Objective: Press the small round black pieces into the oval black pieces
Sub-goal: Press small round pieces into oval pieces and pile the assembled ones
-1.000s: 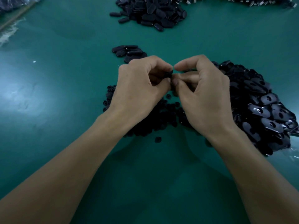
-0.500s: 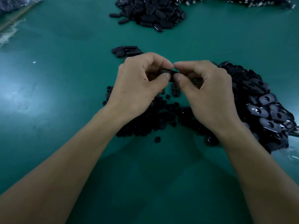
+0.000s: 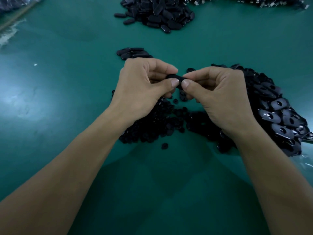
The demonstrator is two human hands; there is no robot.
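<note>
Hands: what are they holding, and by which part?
One oval piece, pinched between thumb and forefinger at each end: left hand on its left end, right hand on its right.

A smooth teal-green counter (image 3: 67,102) is seen, with pale light reflected on its left part. A tiny white speck (image 3: 35,64) is found there. Small shiny metal parts (image 3: 254,1) are strewn along the far edge, and crumpled clear plastic (image 3: 7,33) is laid at the left edge.

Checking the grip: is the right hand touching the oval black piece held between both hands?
Touching. The head view shows the right hand pinching one end of the oval black piece, and the left hand pinching the other.
</note>
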